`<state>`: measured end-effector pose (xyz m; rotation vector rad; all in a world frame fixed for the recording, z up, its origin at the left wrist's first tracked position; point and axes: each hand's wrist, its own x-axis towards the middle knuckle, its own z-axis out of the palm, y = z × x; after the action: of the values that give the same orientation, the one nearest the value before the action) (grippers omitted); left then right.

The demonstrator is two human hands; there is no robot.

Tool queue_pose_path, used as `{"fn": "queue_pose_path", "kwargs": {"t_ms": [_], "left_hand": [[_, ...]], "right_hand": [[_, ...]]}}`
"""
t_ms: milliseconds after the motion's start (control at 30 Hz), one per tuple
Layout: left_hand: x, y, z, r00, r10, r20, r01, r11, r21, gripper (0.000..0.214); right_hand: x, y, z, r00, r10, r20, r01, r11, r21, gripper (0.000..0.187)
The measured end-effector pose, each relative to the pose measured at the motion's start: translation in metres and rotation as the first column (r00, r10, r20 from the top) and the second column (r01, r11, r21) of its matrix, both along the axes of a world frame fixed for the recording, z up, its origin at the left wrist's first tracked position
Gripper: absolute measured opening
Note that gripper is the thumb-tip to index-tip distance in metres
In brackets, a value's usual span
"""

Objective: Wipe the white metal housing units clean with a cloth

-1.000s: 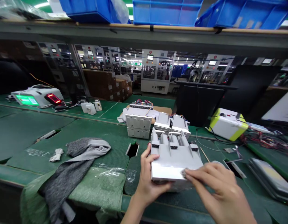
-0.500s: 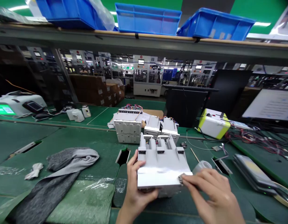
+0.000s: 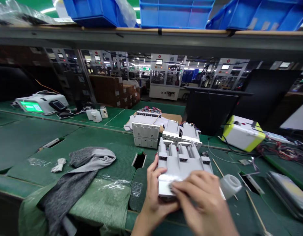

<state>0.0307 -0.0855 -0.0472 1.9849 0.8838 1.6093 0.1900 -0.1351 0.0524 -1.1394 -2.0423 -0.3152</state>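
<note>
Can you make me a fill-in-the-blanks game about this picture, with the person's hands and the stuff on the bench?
1. The left hand and the right hand are both on the white plastic module, which is above a bench mat coloured ____.
2. The plastic bins on the shelf overhead are ____.
3. In this view, the grey cloth lies to the ____ of the module.

Missing words: green, blue, left.

The left hand and right hand are bare and slim-fingered, the right one motion-blurred; bare forearms run out of the bottom of the view.
</note>
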Motion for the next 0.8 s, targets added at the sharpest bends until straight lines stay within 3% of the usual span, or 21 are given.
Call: {"fn": "queue_pose_path", "kwargs": {"t_ms": [67,133,233,300,433,500,667,800], "left_hand": [[0.0,-0.001,-0.002,1.0,0.013,0.012,-0.013,1.0,0.027,0.071],[-0.001,-0.002,-0.001,1.0,-0.009,0.012,0.009,1.0,-0.012,0.071],[-0.001,-0.004,0.003,0.999,-0.051,0.006,0.052,0.994,-0.091,0.072],[0.0,-0.004,0.005,0.999,-0.047,0.012,0.048,0.994,-0.094,0.071],[0.002,-0.003,0.004,0.999,0.0,0.039,0.001,1.0,-0.015,0.061],[0.002,-0.003,0.003,0.999,-0.001,0.038,0.002,1.0,-0.02,0.061],[0.001,-0.003,0.003,1.0,-0.022,-0.007,0.022,0.995,-0.097,0.072],[-0.001,-0.003,0.002,1.0,-0.001,0.004,0.002,0.999,-0.053,0.064]], "right_hand": [[-0.011,0.005,0.0,0.997,0.048,-0.054,-0.05,0.998,-0.043,0.014],[-0.001,0.002,-0.002,0.997,0.076,0.01,-0.076,0.997,-0.035,0.017],[0.031,-0.007,-0.008,0.988,-0.134,0.072,0.132,0.991,0.035,0.01],[0.032,-0.007,-0.009,0.981,-0.184,0.067,0.179,0.981,0.074,0.012],[-0.005,0.003,-0.009,0.998,-0.054,-0.023,0.054,0.999,0.0,0.013],[-0.003,0.004,-0.011,1.0,-0.026,0.001,0.026,1.0,-0.012,0.014],[0.035,-0.01,-0.015,0.968,-0.243,0.071,0.237,0.968,0.077,0.013],[-0.004,-0.002,-0.013,0.989,-0.11,-0.098,0.111,0.994,0.012,0.014]]}}
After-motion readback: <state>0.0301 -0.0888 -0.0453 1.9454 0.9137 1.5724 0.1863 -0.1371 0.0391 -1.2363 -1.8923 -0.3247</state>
